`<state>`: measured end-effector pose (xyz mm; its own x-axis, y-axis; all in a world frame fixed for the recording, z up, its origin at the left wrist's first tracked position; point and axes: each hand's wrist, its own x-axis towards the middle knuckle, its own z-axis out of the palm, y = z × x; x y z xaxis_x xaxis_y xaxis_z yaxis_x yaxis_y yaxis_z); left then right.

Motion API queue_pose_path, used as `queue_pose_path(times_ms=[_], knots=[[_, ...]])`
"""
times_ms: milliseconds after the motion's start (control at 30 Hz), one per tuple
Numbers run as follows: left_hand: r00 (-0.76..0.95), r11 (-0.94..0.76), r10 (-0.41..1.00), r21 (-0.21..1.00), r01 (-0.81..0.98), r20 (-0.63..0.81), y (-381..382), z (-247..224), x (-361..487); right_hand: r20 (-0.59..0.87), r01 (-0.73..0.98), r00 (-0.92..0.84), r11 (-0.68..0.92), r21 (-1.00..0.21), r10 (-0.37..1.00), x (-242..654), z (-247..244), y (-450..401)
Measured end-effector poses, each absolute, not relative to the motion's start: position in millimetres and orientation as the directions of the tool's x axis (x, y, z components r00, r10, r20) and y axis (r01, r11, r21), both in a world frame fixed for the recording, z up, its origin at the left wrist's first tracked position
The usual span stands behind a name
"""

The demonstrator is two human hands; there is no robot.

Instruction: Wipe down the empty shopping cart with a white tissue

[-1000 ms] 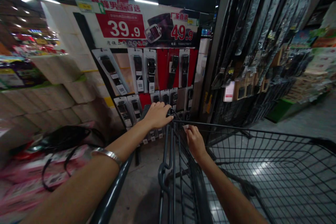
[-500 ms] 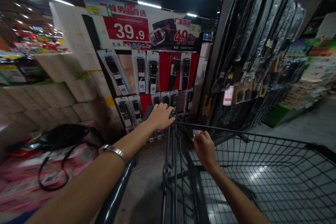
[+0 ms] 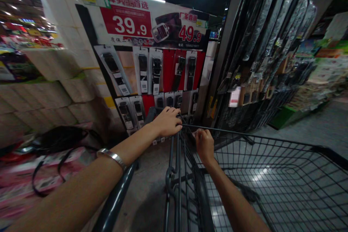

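Observation:
A dark wire shopping cart (image 3: 261, 139) fills the lower right, its thick handle (image 3: 116, 194) running up from the bottom. My left hand (image 3: 167, 121), with a silver bracelet (image 3: 112, 156) on the wrist, rests over the cart's far corner near the handle's end, fingers bent over the frame. What lies under its palm is hidden. Above the basket's near corner, my right hand (image 3: 204, 145) is closed in a pinch, with a small pale scrap showing at its fingertips. That scrap is too small to name.
Ahead stands a rack with packaged belts (image 3: 143, 70) under a price sign (image 3: 130, 23). Wrapped black goods (image 3: 268, 25) hang at the right. Paper roll packs (image 3: 46, 103) are stacked at the left, above pink packages (image 3: 16, 185) with a black bag (image 3: 61, 139) on them.
The view has shifted slightly, so the rack appears higher and further left. My right hand has moved a little left and up, nearer my left hand. My left hand stays on the cart.

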<state>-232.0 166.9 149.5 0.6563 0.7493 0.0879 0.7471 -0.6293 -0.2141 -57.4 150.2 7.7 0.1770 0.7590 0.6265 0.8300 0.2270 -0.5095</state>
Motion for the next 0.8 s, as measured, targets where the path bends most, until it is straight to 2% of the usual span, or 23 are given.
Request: queue_pose_path(times_ms=[200,300,367,467,633,800], knots=[[0.66,-0.631,0.744,-0.22,0.744,0.104,168.7,149.2,-234.1,0.567,0.933,0.082,0.136,-0.332,0.82,-53.3,13.8,147.9],[0.655,-0.626,0.748,-0.215,0.75,0.109,170.4,148.8,-234.5,0.519,0.951,0.048,0.121,-0.286,0.854,-43.2,4.8,144.3],[0.653,-0.624,0.749,-0.209,0.753,0.113,171.5,148.5,-234.7,0.504,0.937,0.06,0.125,-0.325,0.861,-30.8,-7.8,139.9],[0.65,-0.623,0.75,-0.199,0.756,0.121,172.0,148.2,-234.9,0.535,0.872,0.127,0.163,-0.461,0.835,-12.1,-24.8,131.5],[0.654,-0.626,0.746,-0.204,0.753,0.125,171.9,148.4,-235.1,0.677,0.709,0.28,0.329,-0.624,0.681,-9.2,-14.2,130.7],[0.648,-0.623,0.75,-0.189,0.759,0.132,173.2,147.3,-235.3,0.59,0.602,0.448,0.262,-0.754,0.672,-30.0,4.3,147.0]])
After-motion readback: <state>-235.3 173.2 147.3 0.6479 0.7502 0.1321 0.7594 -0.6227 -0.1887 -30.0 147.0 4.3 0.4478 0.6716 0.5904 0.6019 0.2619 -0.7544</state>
